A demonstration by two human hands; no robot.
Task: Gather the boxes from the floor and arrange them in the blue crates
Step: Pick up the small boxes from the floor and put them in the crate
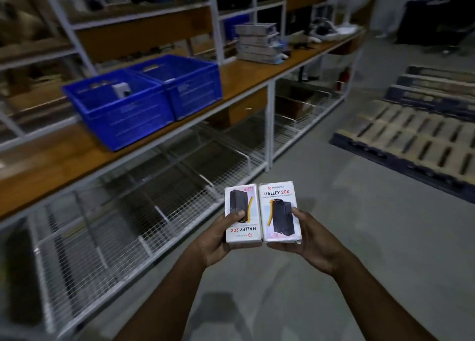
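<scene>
With one small box [120, 90] already in the near crate [120, 109] on the bench [64, 158], we hold two more, left hand [214, 240] and right hand [312, 243], fingers curled round the left box [243, 213] and right box [279, 212], not yet placed.

The left hand [216, 240] holds the left box [243, 213] and the right hand [312, 243] holds the right box [279, 212]; the two boxes lie side by side, edges touching, between the hands and over the floor [321, 238]. Ahead of the hands and to their left, two crates [144, 101] stand side by side, touching, on a bench top [244, 83]. A small box [121, 90] sits in the nearer crate. Farther along the bench, beyond the crates, a stack of flat boxes [257, 42] rests on it. Wire shelves [128, 212] run under the bench, left of the hands. A pallet [411, 135] lies on the floor ahead and right of the hands.
</scene>
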